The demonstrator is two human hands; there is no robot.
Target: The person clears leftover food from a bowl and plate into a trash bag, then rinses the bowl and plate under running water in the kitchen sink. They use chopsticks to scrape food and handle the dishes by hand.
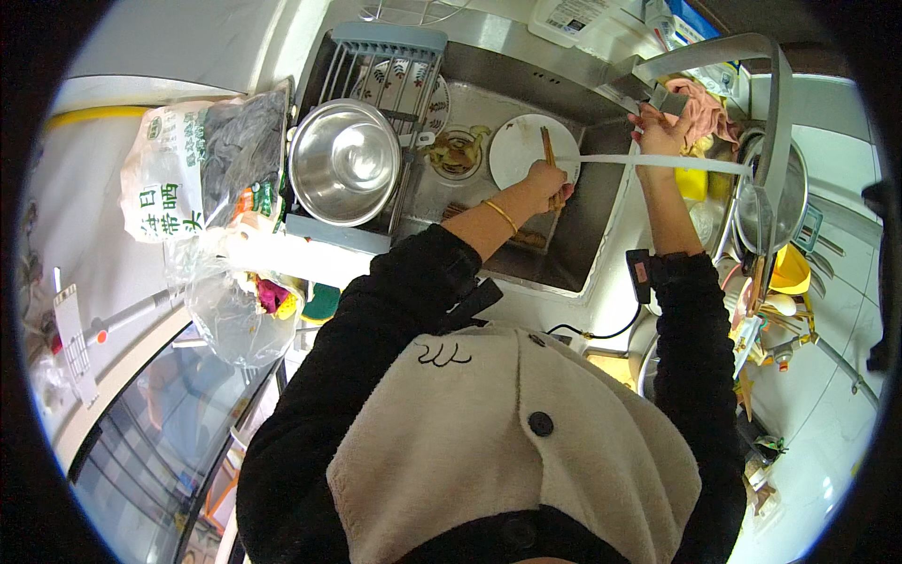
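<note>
My left hand (549, 185), a gold-coloured bangle at its wrist, grips wooden chopsticks (546, 143) over a white plate (518, 144) in the stainless-steel sink (599, 211). More chopsticks or similar brown sticks lie low in the sink, partly hidden by my left forearm. At the sink's back right, my right hand (661, 130) is on the handle (668, 102) of a square-profile metal faucet (775, 92). A white stream of water (655, 161) runs from its spout towards the plate and my left hand. Food scraps (454, 151) sit in the drain strainer.
A steel bowl (345, 162) rests on the grey-ended rack (387, 39) across the sink's left; a leaf-patterned plate (402, 88) shows beneath. Left of it are plastic bags (165, 173). Rightward are a pink cloth (697, 109), a steel pot (793, 187) and utensils (779, 307).
</note>
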